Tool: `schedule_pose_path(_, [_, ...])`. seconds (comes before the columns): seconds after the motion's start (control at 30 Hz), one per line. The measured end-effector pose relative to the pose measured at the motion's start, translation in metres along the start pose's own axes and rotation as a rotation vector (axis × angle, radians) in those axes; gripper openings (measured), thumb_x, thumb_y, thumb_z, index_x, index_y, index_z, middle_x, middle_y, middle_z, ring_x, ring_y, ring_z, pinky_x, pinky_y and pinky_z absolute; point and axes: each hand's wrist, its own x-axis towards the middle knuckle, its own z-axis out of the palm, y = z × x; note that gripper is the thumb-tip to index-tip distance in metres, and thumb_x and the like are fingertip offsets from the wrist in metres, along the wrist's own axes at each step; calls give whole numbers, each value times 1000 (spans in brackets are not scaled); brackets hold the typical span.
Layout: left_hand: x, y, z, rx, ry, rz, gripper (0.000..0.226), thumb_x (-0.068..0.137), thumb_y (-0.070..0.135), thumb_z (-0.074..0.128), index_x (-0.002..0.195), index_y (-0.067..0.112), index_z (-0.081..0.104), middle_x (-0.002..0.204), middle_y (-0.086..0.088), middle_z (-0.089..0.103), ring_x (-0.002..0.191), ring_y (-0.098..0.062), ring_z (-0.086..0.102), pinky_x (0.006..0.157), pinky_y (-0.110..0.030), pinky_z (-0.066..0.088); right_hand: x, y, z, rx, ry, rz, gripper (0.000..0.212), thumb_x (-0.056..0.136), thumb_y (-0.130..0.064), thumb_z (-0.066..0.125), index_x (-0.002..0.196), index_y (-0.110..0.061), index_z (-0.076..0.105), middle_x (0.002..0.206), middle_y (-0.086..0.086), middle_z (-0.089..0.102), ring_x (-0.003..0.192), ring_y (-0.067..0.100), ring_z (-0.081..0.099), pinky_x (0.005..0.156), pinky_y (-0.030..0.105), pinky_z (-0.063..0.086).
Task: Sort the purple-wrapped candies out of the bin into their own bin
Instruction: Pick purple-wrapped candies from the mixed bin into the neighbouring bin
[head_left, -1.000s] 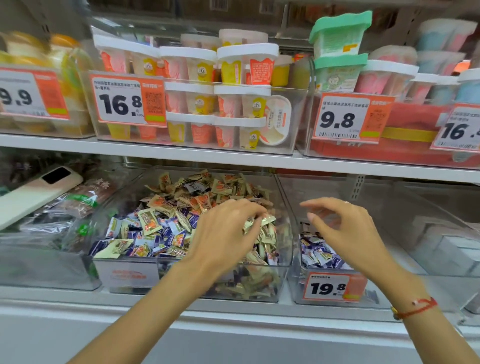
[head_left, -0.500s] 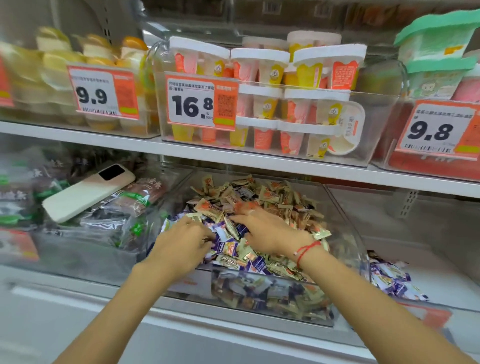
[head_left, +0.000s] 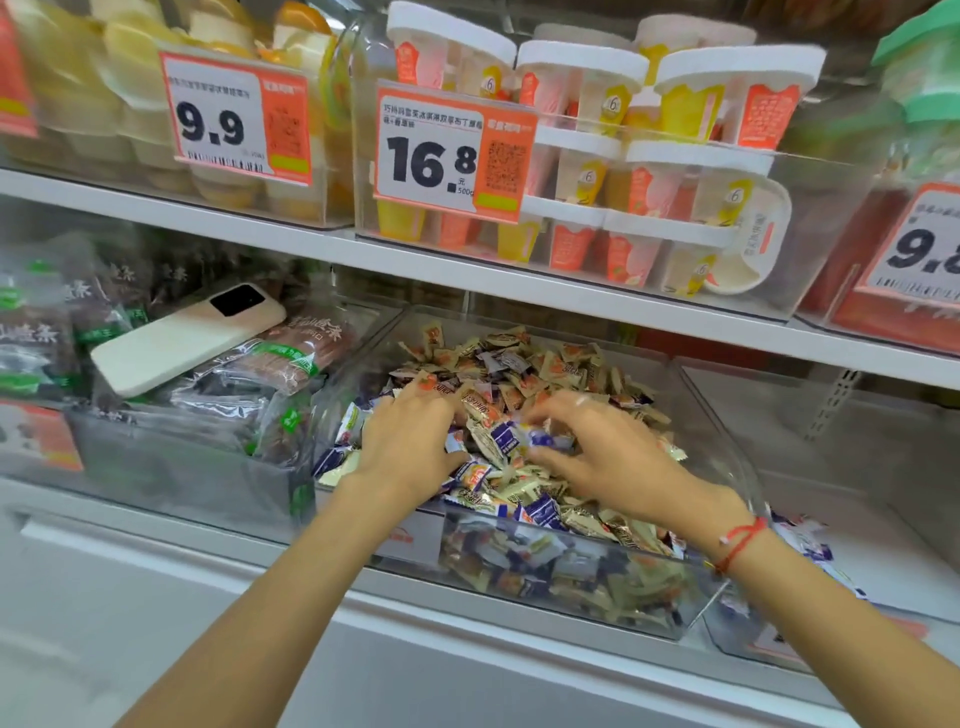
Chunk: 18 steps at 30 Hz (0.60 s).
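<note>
Shop shelf (head_left: 519, 291), lower tier: clear mixed bin (head_left: 571, 587) heaped with candies. Left hand (head_left: 410, 447) is pressed into the heap, fingers spread. Purple-wrapped candy (head_left: 506, 439) is pinched by right hand (head_left: 597, 447). Purple bin (head_left: 810, 639) sits at right edge.

head view | from the person's head, looks forward and down | close to the mixed candy bin (head_left: 691, 597) | shelf (head_left: 519, 283) above crosses the frame tilted

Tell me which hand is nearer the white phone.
Left. The left hand digs in the candy bin's near-left area, right of the white phone; the right hand is farther right.
</note>
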Motion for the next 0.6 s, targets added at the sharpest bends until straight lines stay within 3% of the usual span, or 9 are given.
schedule_pose_path(0.1, [-5, -3, 1, -57, 70, -5, 33, 82, 39, 70, 109, 26, 56, 105, 2, 63, 106, -22, 58, 81, -34, 47, 24, 5, -2, 36, 186, 26, 36, 96, -29, 56, 131, -26, 53, 107, -5, 61, 79, 8, 57, 63, 13, 42])
schedule_pose_path(0.2, [-11, -6, -2, -179, 144, -27, 24, 83, 34, 70, 102, 29, 55, 99, 3, 68, 93, -21, 65, 72, -37, 53, 63, 10, 5, 77, 246, 56, 33, 98, -21, 49, 130, -26, 54, 121, 6, 62, 85, 20, 65, 75, 33, 55])
schedule_pose_path(0.27, [-14, -7, -7, -228, 166, -56, 23, 83, 31, 71, 101, 31, 58, 101, 4, 70, 94, -19, 65, 70, -33, 52, 88, 9, 16, 32, 168, 73, 34, 100, -22, 43, 133, -25, 52, 132, 9, 56, 105, 28, 61, 86, 36, 51])
schedule_pose_path(0.37, [-14, -10, -15, -269, 170, -102, 22, 83, 32, 70, 103, 35, 61, 105, 4, 69, 99, -22, 63, 74, -35, 50, 110, 2, 32, -175, -7, 128, 37, 100, -30, 42, 135, -21, 49, 141, 10, 48, 128, 33, 41, 101, 44, 42])
schedule_pose_path(0.43, [-15, -13, -15, -275, 159, -115, 23, 85, 33, 68, 107, 36, 62, 109, 1, 68, 101, -26, 62, 77, -39, 49, 115, -7, 37, -312, -15, 171, 37, 99, -28, 45, 135, -19, 50, 139, 12, 48, 129, 34, 41, 101, 47, 42])
schedule_pose_path(0.5, [-16, -15, -12, -251, 137, -117, 24, 88, 31, 64, 112, 37, 61, 112, -1, 67, 103, -29, 60, 77, -39, 47, 119, -15, 38, -416, -7, 173, 36, 96, -14, 50, 132, -15, 53, 132, 14, 54, 123, 35, 49, 98, 46, 44])
schedule_pose_path(0.6, [-20, -16, -11, -206, 123, -113, 27, 92, 29, 59, 117, 38, 59, 114, -1, 67, 104, -29, 61, 74, -38, 48, 121, -16, 34, -360, -63, 165, 42, 90, -3, 54, 131, -12, 47, 125, 14, 56, 115, 33, 54, 96, 44, 47])
